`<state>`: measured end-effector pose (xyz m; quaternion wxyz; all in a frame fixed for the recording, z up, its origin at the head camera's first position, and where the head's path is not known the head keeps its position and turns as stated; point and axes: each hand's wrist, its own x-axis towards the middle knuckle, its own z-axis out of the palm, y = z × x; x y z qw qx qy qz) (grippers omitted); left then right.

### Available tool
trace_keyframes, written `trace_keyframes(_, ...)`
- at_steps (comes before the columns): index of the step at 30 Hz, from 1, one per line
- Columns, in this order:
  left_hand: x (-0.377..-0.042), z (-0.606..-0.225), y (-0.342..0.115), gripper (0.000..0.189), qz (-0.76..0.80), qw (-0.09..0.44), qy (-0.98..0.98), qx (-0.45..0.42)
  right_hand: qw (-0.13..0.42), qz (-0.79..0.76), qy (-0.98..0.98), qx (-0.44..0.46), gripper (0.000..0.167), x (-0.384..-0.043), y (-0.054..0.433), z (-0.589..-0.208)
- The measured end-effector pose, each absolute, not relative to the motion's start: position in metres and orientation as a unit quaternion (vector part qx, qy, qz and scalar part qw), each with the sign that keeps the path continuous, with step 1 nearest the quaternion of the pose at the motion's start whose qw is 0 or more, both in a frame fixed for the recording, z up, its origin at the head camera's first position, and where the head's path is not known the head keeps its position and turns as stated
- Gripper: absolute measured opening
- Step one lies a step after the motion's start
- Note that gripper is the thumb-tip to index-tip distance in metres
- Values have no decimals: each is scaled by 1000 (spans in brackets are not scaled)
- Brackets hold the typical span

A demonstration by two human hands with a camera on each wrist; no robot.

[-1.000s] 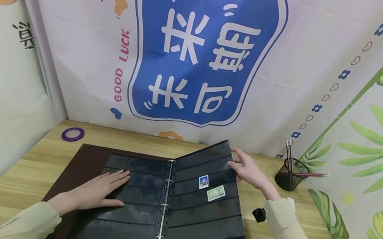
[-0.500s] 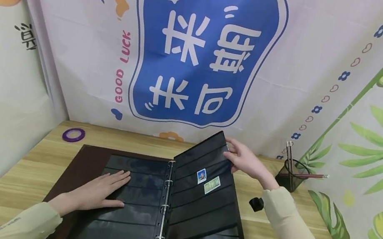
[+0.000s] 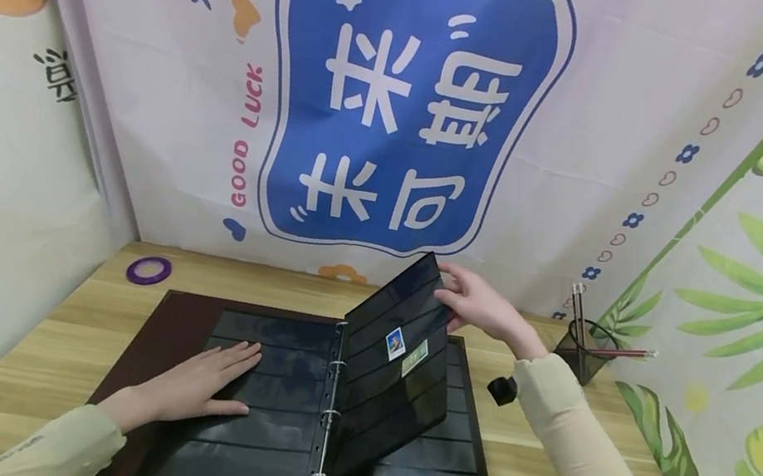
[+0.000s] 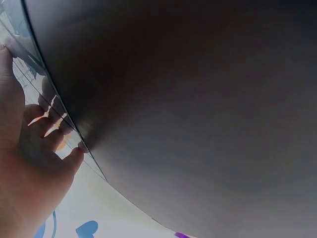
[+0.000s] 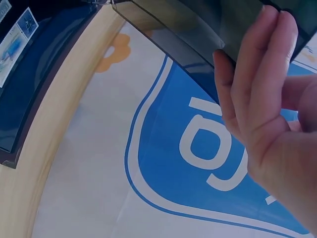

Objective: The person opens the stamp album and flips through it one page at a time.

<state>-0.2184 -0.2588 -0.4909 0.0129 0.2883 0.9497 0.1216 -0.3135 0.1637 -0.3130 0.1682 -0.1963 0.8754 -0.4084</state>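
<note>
Your right grip (image 3: 484, 302) pinches the raised page (image 3: 374, 393), presumably to pivot it on the rings (image 3: 331, 412) — your left grip (image 3: 194, 382), flat on the facing page (image 3: 288, 387), likely steadies the binder (image 3: 164, 336) on the desk (image 3: 62, 311).

Head view bright, even; soft glare on left page (image 3: 285, 395); left wrist view dim, murky.

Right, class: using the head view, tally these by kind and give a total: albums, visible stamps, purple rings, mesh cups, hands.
Album: 1
Stamps, blue and green: 2
Purple ring: 1
Mesh cup: 1
Hands, left and right: 2
Total: 7
</note>
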Motion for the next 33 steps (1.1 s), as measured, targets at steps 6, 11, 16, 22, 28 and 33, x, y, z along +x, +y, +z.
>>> trace_keyframes(6, -220, -491, -259, 88, 115, 14, 951, 287, 173, -443, 858, -193, 61, -311, 166, -322)
trace_keyframes(11, -219, -492, -258, 88, 113, 11, 950, 289, 205, -504, 815, -200, 59, -306, 165, -336)
trace_keyframes(16, -218, -491, -258, 88, 118, 12, 950, 290, 216, -540, 778, -238, 54, -297, 160, -349)
trace_keyframes(22, -219, -484, -259, 87, 116, 15, 948, 296, 212, -500, 772, -329, 64, -281, 153, -357)
trace_keyframes(28, -222, -464, -249, 81, 155, 32, 944, 291, 219, -507, 745, -375, 79, -270, 143, -364)
trace_keyframes(33, -232, -431, -218, 74, 247, 19, 930, 273, 212, -516, 736, -384, 90, -267, 135, -368)
